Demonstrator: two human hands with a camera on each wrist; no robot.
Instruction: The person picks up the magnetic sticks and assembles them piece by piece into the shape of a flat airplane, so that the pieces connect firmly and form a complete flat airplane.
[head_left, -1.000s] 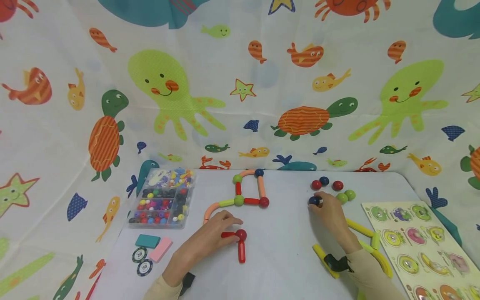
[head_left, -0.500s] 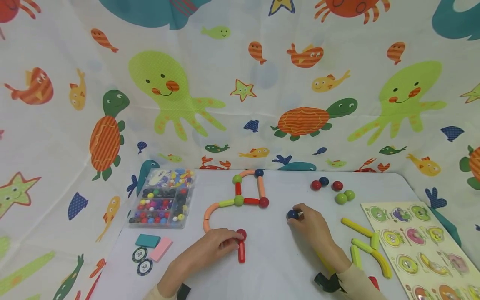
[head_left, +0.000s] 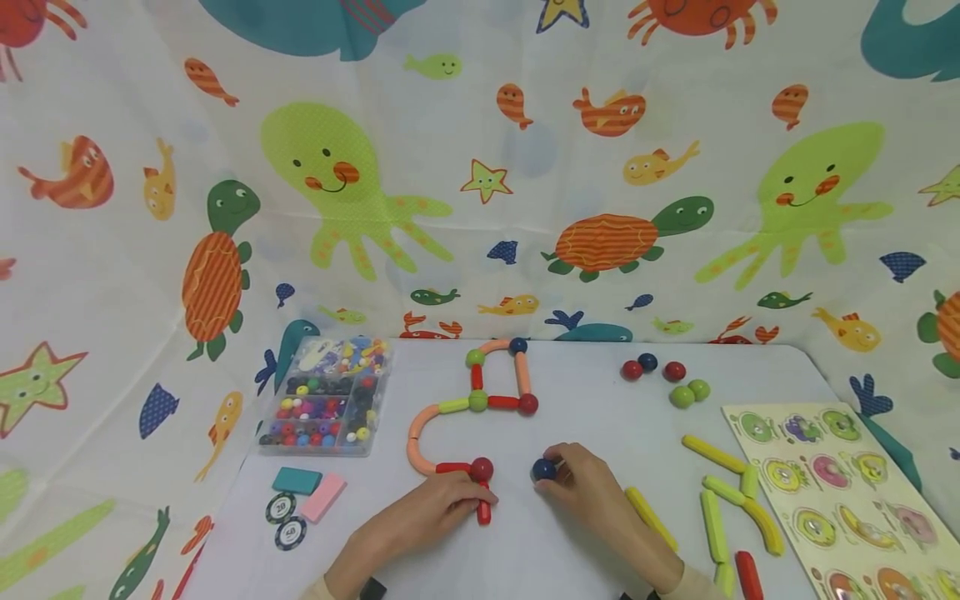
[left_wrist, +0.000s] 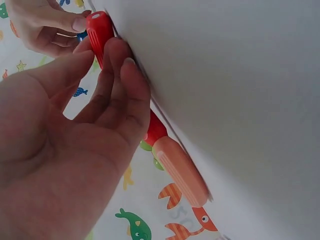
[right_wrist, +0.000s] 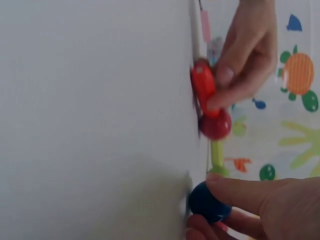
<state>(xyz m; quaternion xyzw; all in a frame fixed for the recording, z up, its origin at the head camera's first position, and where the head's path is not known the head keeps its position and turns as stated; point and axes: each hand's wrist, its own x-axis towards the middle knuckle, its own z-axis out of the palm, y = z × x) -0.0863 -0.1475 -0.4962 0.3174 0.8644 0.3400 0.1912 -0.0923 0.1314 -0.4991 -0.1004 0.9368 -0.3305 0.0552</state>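
Note:
A chain of rods and balls lies on the white table (head_left: 585, 417): a peach curved rod (head_left: 415, 437) leads to a short red rod (head_left: 452, 468) and a red ball (head_left: 481, 468). Below that ball lies another red rod (head_left: 483, 507) (left_wrist: 100, 30), which my left hand (head_left: 480, 498) pinches at its fingertips (left_wrist: 122, 75). My right hand (head_left: 551, 468) holds a dark blue ball (head_left: 543, 469) (right_wrist: 207, 202) between thumb and fingers, just right of the red ball (right_wrist: 216, 125) and apart from it.
A clear bead box (head_left: 326, 396) stands at the left, with teal (head_left: 296, 481) and pink (head_left: 322, 497) blocks and chips (head_left: 280, 508) in front. Loose balls (head_left: 648, 364) lie at the back right. Yellow and green rods (head_left: 720, 500) and a puzzle board (head_left: 840, 492) lie at the right.
My right hand has carried the blue ball from the loose balls at the back right to beside the red ball. My left hand has slid back toward me, onto the lower red rod.

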